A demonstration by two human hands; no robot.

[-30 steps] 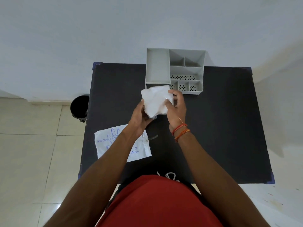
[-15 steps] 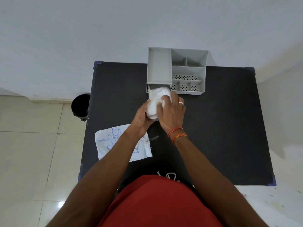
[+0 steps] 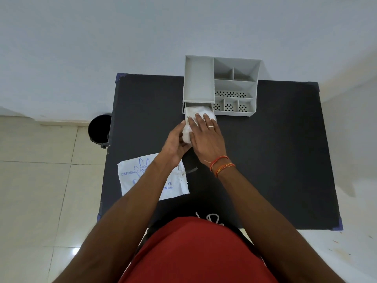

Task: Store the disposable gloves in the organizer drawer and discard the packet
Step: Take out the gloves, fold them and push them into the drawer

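One black rectangular table [image 3: 275, 150] fills most of the view, set against a pale wall, with a black round bin [image 3: 99, 129] on the tiled floor just off its left edge. At the far edge of the table stands a grey plastic desk organizer [image 3: 234, 86] with open compartments on top and a small pull-out drawer [image 3: 199, 105] at its lower left, drawn open toward the person. Near the left side lies the white printed glove packet [image 3: 130, 176], flat and partly hidden under the left forearm.

Smaller still, the crumpled white wad of disposable gloves [image 3: 194, 114] sits half in the drawer mouth, its long axis running from the person toward the organizer. The right hand [image 3: 206, 137] lies flat on top, fingers spread and pressing forward; the left hand [image 3: 175, 141] cups and pinches the near end. The drawer lies straight ahead of both hands, so the coming push likely runs directly away from the body, with the packet nearer the left hand afterwards.
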